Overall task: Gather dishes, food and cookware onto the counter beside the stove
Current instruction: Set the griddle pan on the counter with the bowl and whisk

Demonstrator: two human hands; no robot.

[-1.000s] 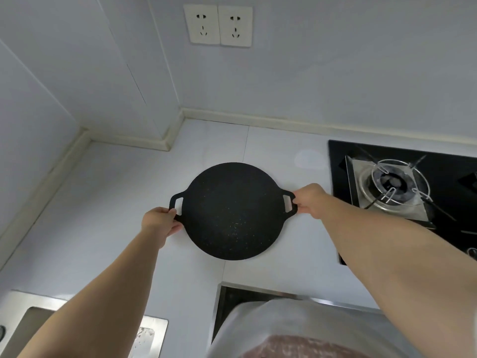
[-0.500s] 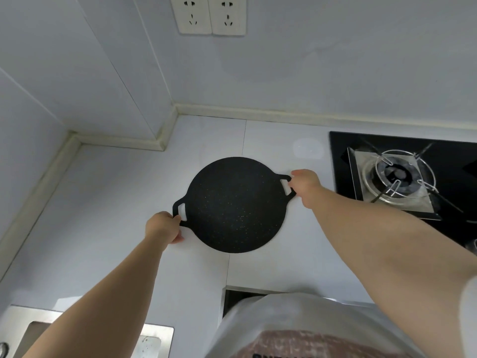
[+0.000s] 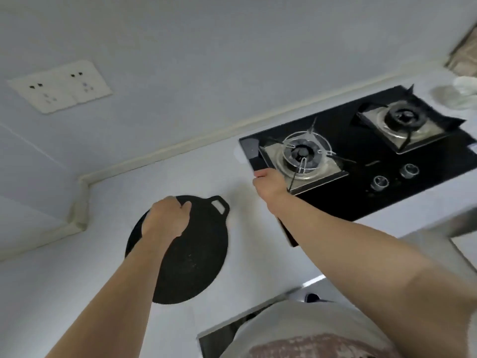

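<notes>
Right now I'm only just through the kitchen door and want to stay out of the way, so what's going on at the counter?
A person is setting out cookware. A flat black griddle pan lies on the white counter left of the gas stove. The left hand rests over the pan's far-left rim. The right hand is off the pan, by the stove's near-left corner, holding nothing that shows. Some pale dishes sit blurred beyond the stove.
</notes>
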